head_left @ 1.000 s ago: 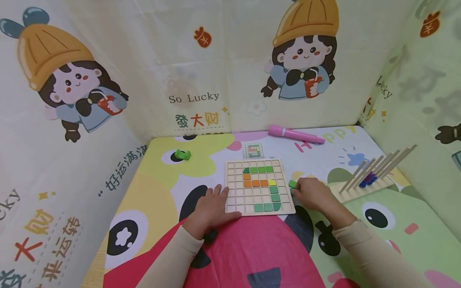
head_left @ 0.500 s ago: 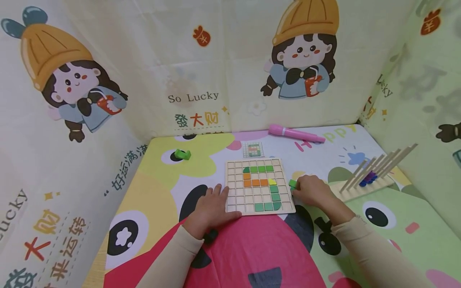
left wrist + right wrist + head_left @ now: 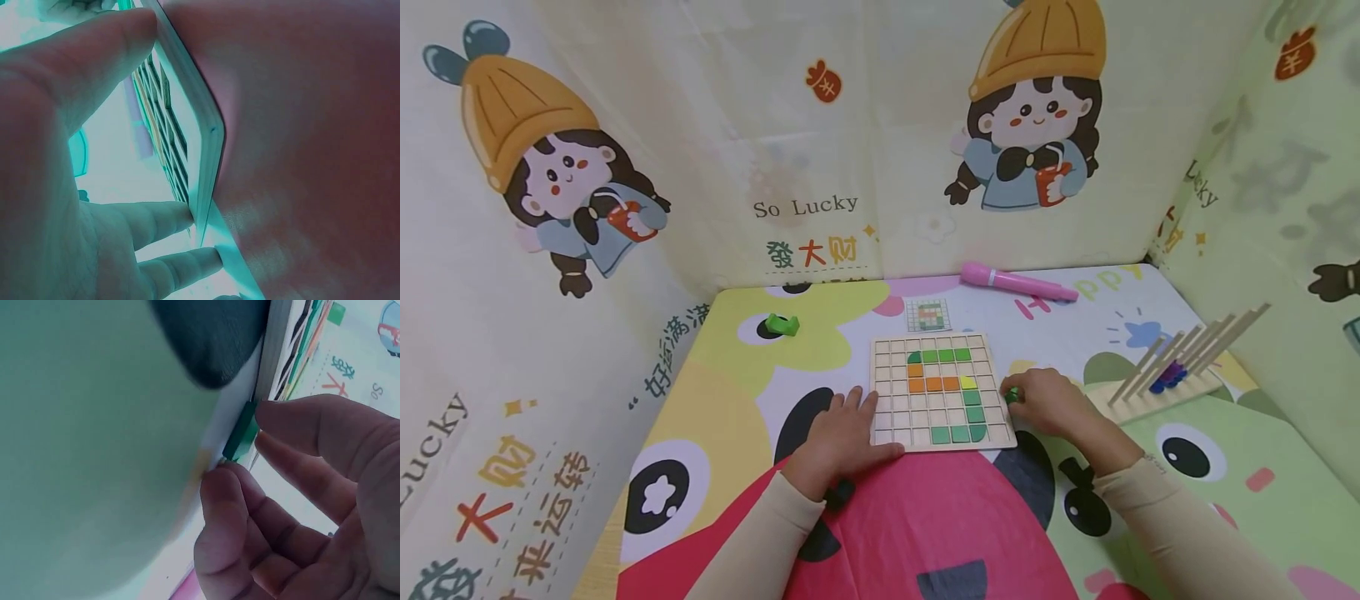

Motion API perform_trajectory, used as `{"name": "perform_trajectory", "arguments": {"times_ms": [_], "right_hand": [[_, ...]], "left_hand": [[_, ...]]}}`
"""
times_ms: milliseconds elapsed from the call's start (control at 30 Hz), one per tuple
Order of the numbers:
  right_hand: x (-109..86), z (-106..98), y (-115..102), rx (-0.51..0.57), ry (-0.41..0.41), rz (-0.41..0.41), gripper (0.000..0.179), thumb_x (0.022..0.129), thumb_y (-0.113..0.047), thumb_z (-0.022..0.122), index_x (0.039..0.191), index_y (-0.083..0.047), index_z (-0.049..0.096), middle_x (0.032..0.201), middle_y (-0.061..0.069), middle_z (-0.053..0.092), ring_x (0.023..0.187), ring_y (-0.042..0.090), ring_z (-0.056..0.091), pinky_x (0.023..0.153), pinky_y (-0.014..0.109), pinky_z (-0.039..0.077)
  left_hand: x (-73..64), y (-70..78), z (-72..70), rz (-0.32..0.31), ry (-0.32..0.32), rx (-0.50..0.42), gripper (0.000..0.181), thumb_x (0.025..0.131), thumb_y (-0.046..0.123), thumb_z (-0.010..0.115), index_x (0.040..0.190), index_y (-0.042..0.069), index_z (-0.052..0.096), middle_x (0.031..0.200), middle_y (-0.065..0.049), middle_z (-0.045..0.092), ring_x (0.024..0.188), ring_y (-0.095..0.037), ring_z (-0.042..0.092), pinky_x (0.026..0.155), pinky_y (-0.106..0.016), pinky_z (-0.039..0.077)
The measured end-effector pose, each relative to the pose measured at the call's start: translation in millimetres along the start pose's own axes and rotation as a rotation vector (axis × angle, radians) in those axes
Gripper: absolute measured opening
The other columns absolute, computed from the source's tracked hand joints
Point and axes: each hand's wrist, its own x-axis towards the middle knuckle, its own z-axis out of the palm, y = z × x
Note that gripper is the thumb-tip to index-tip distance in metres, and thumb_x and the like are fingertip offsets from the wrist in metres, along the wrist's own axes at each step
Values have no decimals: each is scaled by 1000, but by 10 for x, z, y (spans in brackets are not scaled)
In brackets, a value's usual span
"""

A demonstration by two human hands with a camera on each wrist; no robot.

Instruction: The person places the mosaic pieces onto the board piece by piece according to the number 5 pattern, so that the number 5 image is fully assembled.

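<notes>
A square wooden grid board (image 3: 891, 421) lies flat on the printed tablecloth, with green, orange and yellow tiles in some of its cells. My left hand (image 3: 837, 435) rests at its near left corner. The thumb (image 3: 125, 40) touches the near edge and a finger (image 3: 165, 224) meets the left edge, all fairly straight. Just beyond the board's right side, my right hand (image 3: 1052, 406) pinches a small green block (image 3: 242, 432) between thumb and fingers. The fingers hide part of that block in the head view.
A small pattern card (image 3: 928, 316) lies behind the board, near a pink marker pen (image 3: 1018, 282). At right stands a wooden peg rack (image 3: 1142, 400) with blue and purple pieces on it. A green piece (image 3: 782, 324) sits at the back left.
The green block in my right hand has turned; its lighter green part no longer sticks out past the fingers. My left hand and the board have stayed put.
</notes>
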Motion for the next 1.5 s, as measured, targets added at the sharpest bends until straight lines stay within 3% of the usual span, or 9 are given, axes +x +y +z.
{"name": "perform_trajectory", "arguments": {"times_ms": [200, 567, 967, 1500], "right_hand": [[-15, 0, 18, -4, 7, -25, 27, 84, -7, 74, 110, -7, 80, 76, 2, 63, 70, 18, 51, 59, 30, 41], [-31, 7, 96, -48, 43, -128, 25, 85, -16, 80, 109, -7, 79, 73, -1, 61, 68, 15, 50, 62, 32, 42], [11, 13, 68, 54, 2, 36, 29, 80, -7, 77, 107, 2, 73, 90, 9, 69, 82, 24, 59, 76, 44, 54], [-37, -13, 47, 137, 35, 35, 10, 88, -10, 77, 89, -4, 70, 83, 6, 69, 76, 20, 61, 70, 40, 53]], "left_hand": [[-9, 3, 0, -3, -1, -5, 104, 81, 70, 72, 160, 11, 39, 161, -17, 40, 144, -41, 40, 102, -55, 53], [-9, 8, -26, -3, -6, 2, 103, 82, 70, 70, 160, 11, 39, 162, -17, 39, 145, -41, 40, 102, -55, 54], [-19, 11, -42, 1, -3, -1, 103, 82, 70, 70, 160, 10, 39, 161, -18, 40, 145, -41, 41, 103, -55, 53], [-33, 12, -44, 1, 2, -6, 103, 81, 68, 72, 159, 10, 40, 161, -18, 41, 144, -41, 41, 102, -54, 54]]}}
